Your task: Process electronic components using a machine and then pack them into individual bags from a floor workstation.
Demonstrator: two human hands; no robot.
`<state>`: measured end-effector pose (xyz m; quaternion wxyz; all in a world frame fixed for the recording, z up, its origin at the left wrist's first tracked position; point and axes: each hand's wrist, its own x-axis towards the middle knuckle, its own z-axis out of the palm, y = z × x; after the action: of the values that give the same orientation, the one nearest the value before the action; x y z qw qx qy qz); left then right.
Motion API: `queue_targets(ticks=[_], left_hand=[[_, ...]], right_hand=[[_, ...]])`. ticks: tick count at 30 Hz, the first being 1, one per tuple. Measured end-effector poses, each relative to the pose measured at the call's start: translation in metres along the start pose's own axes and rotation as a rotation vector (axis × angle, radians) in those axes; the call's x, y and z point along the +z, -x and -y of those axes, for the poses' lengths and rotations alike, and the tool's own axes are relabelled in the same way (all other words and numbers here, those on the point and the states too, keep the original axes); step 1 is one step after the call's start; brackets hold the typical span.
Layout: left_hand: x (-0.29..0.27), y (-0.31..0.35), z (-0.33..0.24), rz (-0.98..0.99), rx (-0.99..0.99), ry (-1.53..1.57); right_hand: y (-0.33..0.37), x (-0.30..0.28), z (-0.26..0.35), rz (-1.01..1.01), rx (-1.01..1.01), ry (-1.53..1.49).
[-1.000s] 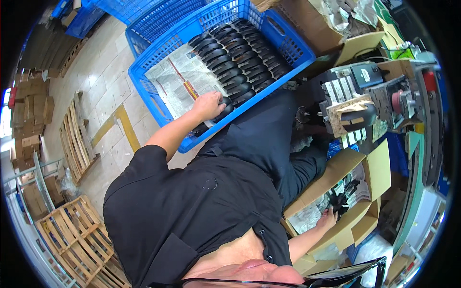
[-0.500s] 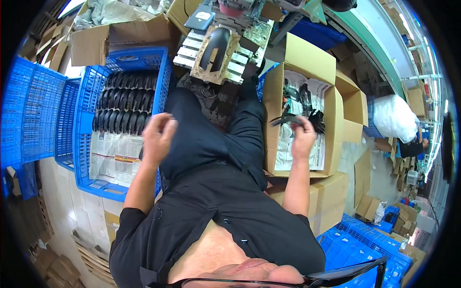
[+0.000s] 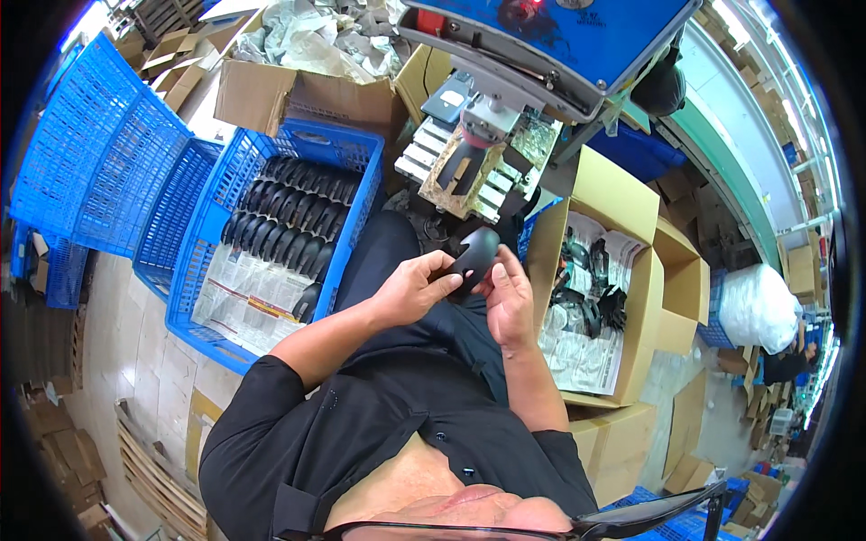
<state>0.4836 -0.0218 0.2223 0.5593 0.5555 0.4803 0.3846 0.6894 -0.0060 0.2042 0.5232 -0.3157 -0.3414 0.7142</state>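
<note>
Both my hands hold a curved, glossy black plastic part (image 3: 480, 251) above my lap. My left hand (image 3: 413, 288) pinches its left side between thumb and fingers. On the other side, my right hand (image 3: 507, 302) grips it, the fingers partly hidden behind it. Ahead of my hands, another black part (image 3: 462, 171) lies in a tan fixture (image 3: 440, 194) on the slotted metal table. A pinkish pad (image 3: 478, 135) under the machine head hangs over that part and hides some of it.
At left, a blue crate (image 3: 203, 317) holds rows of black parts (image 3: 289, 203) on newspaper. A cardboard box (image 3: 636, 347) at right contains loose black parts (image 3: 577, 307) and newspaper. The blue machine (image 3: 559, 41) overhangs the far side. Boxes and crates stand around.
My hands have come together over my lap, the right bringing a black part from above the cardboard box. My left hand now grips it too. The machine's pad is closer to the fixture.
</note>
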Motion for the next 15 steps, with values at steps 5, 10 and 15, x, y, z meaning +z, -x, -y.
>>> queue_targets(ticks=[5,10,15], left_hand=[[-0.002,-0.018,-0.003,0.002,0.443,-0.417],[-0.019,-0.058,-0.033,-0.369,0.659,-0.616],[-0.032,-0.112,-0.069,-0.636,0.671,-0.871]], right_hand=[[0.0,-0.002,-0.002,-0.072,-0.071,0.257],[-0.003,-0.007,0.019,-0.229,-0.168,0.249],[-0.024,-0.005,0.038,-0.248,-0.228,0.286]])
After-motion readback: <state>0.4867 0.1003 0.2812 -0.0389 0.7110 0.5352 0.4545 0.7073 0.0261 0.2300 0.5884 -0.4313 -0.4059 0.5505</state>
